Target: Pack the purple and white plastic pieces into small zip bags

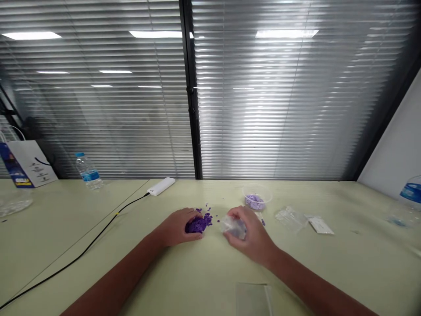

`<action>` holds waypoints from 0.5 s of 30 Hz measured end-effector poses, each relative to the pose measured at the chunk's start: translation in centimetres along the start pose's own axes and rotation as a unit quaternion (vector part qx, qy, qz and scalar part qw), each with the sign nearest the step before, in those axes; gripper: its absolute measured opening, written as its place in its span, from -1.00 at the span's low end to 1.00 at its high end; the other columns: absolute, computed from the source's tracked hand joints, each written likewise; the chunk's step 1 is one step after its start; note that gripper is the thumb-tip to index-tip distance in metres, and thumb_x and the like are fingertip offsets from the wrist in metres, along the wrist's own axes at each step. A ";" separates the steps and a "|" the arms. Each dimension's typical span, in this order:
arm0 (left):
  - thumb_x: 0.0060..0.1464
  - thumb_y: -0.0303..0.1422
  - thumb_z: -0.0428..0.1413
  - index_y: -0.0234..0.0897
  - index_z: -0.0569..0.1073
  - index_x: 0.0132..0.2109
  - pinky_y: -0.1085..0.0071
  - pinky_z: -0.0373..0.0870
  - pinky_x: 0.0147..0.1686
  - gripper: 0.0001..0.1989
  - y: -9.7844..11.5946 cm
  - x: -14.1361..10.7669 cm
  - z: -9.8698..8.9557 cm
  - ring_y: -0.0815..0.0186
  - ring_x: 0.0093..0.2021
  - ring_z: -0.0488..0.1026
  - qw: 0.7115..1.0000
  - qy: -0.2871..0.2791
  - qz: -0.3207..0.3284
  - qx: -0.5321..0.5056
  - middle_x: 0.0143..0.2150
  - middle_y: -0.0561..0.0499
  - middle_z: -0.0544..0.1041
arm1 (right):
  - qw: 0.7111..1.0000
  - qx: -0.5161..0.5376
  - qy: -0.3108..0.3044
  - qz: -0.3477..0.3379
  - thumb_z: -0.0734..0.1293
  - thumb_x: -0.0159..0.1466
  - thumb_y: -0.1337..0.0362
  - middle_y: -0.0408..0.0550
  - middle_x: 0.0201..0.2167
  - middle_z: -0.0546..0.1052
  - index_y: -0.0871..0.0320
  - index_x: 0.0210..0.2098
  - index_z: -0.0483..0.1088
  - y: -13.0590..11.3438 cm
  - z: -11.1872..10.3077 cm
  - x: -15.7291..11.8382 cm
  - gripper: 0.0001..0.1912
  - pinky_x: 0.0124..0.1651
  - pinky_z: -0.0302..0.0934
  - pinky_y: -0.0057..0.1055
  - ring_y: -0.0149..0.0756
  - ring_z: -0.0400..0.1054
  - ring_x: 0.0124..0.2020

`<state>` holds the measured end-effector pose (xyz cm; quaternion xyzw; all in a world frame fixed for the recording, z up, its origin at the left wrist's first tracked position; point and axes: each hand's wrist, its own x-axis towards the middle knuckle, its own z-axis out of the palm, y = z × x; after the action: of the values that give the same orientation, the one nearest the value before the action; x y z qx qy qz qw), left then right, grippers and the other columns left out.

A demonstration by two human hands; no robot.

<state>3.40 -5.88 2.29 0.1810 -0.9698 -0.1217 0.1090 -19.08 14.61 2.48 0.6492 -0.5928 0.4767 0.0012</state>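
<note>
At right hand's [250, 237] 9 o'clock: purple bits [197, 225] cupped by left hand [177, 226], fingers apart | clear plastic [233, 225] clamped by right fingers | tub [268, 195] seen at 1 o'clock

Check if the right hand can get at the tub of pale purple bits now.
Likely yes: the tub stands just beyond the right hand, and nothing tall seems to stand between them. That hand is around a clear plastic item, though, so it would probably have to let go first.

Tub [267, 195] behind right hand [251, 237] (flakes [255, 202] inside), flake pile [196, 225] left
</note>
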 end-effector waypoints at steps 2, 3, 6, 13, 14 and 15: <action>0.16 0.03 0.17 -0.08 0.49 0.12 0.35 0.32 -0.11 -0.52 -0.1 0.0 0.2 0.15 -0.08 0.49 1.000 -0.001 -0.020 -0.007 -0.03 0.00 0.57 | 1.000 -0.002 -0.004 -0.018 0.47 0.11 0.34 -0.12 -0.21 0.47 0.07 -0.09 0.37 -1.0 1.6 0.0 -0.62 -0.05 0.18 -0.27 -0.22 0.32 -0.15; 0.19 0.00 0.15 -0.08 0.50 0.10 0.37 0.32 -0.15 -0.57 -0.1 0.1 0.3 0.17 -0.11 0.50 1.000 0.003 -0.025 -0.010 -0.05 0.02 0.58 | 1.000 -0.001 0.001 -0.023 0.46 0.11 0.35 -0.12 -0.21 0.46 0.07 -0.09 0.37 -1.1 2.2 -0.1 -0.61 -0.05 0.17 -0.27 -0.22 0.32 -0.15; 0.23 -0.09 0.11 -0.07 0.54 0.03 0.41 0.29 -0.19 -0.69 0.0 0.2 0.4 0.22 -0.16 0.50 1.000 0.018 -0.019 -0.005 -0.10 0.05 0.60 | 0.999 0.001 -0.004 -0.038 0.46 0.11 0.36 -0.12 -0.19 0.46 0.07 -0.06 0.36 -0.7 3.4 -0.7 -0.59 -0.04 0.16 -0.25 -0.20 0.31 -0.14; 0.23 -0.17 0.10 -0.08 0.60 -0.13 0.41 0.31 -0.23 -0.78 -0.1 0.3 0.4 0.22 -0.19 0.53 0.998 0.056 -0.008 -0.005 -0.16 0.05 0.63 | 0.998 -0.004 -0.030 -0.047 0.46 0.10 0.35 -0.08 -0.20 0.46 0.07 -0.06 0.36 0.7 3.8 -1.5 -0.58 -0.06 0.16 -0.22 -0.15 0.30 -0.15; 0.23 -0.18 0.10 -0.07 0.61 -0.14 0.40 0.32 -0.21 -0.79 -0.1 0.3 0.5 0.21 -0.17 0.54 0.998 0.063 -0.013 -0.005 -0.15 0.05 0.63 | 0.998 -0.003 -0.031 -0.047 0.46 0.10 0.35 -0.08 -0.20 0.46 0.07 -0.06 0.36 0.7 3.8 -1.5 -0.58 -0.06 0.16 -0.22 -0.14 0.30 -0.14; 0.22 -0.18 0.11 -0.07 0.62 -0.14 0.40 0.33 -0.19 -0.79 -0.2 0.4 0.5 0.21 -0.16 0.54 0.997 0.070 -0.022 -0.006 -0.15 0.05 0.64 | 0.998 -0.002 -0.033 -0.046 0.46 0.10 0.35 -0.07 -0.20 0.46 0.06 -0.05 0.36 0.7 3.8 -1.5 -0.58 -0.06 0.16 -0.22 -0.14 0.30 -0.14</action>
<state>2.97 -6.11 1.79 0.2097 -0.9549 -0.1172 0.1746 -17.05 13.34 -0.92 0.6907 -0.5632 0.4535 0.0051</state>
